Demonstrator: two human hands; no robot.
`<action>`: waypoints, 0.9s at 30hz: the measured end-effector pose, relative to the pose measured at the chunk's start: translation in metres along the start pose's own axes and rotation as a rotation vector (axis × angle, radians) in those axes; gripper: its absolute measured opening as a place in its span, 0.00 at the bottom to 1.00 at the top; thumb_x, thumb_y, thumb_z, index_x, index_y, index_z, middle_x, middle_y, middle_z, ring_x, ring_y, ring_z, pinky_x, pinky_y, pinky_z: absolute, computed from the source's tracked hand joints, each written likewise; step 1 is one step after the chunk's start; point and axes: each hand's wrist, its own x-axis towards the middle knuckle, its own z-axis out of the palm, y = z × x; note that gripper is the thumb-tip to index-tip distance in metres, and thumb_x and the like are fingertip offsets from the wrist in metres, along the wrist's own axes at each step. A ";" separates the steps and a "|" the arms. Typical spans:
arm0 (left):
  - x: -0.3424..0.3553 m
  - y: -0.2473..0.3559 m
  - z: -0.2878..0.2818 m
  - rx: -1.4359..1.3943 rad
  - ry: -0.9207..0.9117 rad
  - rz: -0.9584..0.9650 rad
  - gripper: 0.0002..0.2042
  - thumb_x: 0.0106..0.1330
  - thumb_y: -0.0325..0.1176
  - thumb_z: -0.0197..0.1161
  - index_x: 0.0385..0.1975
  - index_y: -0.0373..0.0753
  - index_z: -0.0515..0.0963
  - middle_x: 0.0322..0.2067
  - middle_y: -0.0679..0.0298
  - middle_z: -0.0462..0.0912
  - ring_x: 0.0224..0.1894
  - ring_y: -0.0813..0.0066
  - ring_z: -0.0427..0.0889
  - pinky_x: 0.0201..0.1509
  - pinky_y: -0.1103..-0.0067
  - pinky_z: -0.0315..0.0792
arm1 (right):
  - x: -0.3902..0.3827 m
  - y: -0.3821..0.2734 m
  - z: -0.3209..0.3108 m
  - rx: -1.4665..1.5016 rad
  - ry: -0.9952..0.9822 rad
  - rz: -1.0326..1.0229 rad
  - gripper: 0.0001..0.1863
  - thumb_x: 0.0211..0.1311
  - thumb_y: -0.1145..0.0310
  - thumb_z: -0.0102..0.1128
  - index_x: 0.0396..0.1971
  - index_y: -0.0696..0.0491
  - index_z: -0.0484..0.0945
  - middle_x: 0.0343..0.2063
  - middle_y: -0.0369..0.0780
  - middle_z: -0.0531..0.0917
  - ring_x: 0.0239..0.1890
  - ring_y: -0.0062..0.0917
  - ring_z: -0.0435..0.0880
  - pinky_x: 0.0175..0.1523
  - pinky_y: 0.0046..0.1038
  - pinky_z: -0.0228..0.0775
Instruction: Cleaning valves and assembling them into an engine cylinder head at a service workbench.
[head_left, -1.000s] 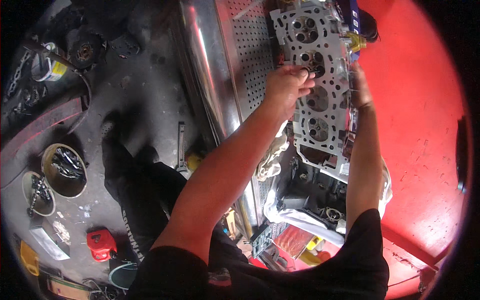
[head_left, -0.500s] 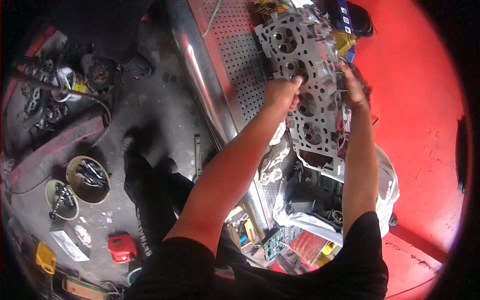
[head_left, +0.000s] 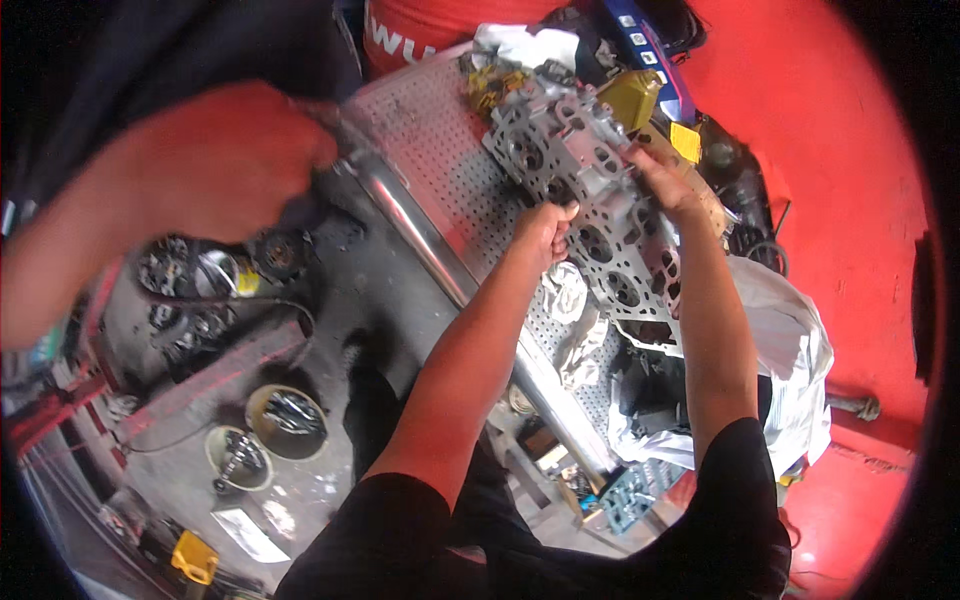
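A grey metal cylinder head (head_left: 575, 215) is tilted up between my two hands above the perforated bench top. Its flat face, with round combustion chambers and many small holes, faces me. My left hand (head_left: 545, 232) is closed on its near edge, thumb over the rim. At the opposite long side my right hand (head_left: 668, 185) grips it; some of those fingers are hidden. Beside my left hand lie crumpled white cloth gloves (head_left: 567, 295). A gold plastic bottle (head_left: 632, 98) stands just past the far end.
At the left another person's hand (head_left: 240, 155) reaches in, blurred, over the bench edge. The bench (head_left: 430, 130) has a shiny round metal edge. A white plastic bag (head_left: 790, 340) with dark parts sits at its near end. Buckets (head_left: 288, 422) of parts stand on the floor.
The cylinder head has tipped, so more of its side toward my right hand shows. Another person's arm has come in from the left. My view has swung, shifting the bench and floor.
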 end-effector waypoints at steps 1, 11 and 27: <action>-0.005 0.006 -0.003 0.077 0.048 0.014 0.22 0.61 0.47 0.71 0.14 0.47 0.66 0.11 0.72 0.62 0.15 0.77 0.61 0.26 0.75 0.64 | -0.001 -0.011 0.004 0.029 -0.051 -0.039 0.40 0.53 0.37 0.63 0.55 0.57 0.79 0.49 0.43 0.83 0.53 0.30 0.77 0.62 0.32 0.64; -0.200 -0.119 -0.197 1.585 0.279 0.457 0.28 0.68 0.50 0.59 0.63 0.40 0.68 0.51 0.43 0.81 0.53 0.40 0.79 0.57 0.57 0.73 | -0.058 -0.025 0.004 -0.251 0.724 -0.262 0.22 0.61 0.62 0.66 0.54 0.55 0.77 0.51 0.47 0.81 0.57 0.41 0.79 0.63 0.34 0.69; -0.233 -0.025 -0.176 1.937 -0.428 -0.160 0.19 0.67 0.49 0.61 0.40 0.35 0.79 0.41 0.48 0.84 0.45 0.52 0.84 0.48 0.64 0.76 | -0.398 -0.075 0.163 0.415 0.001 -0.061 0.18 0.61 0.67 0.65 0.50 0.54 0.77 0.50 0.45 0.79 0.54 0.42 0.79 0.57 0.38 0.74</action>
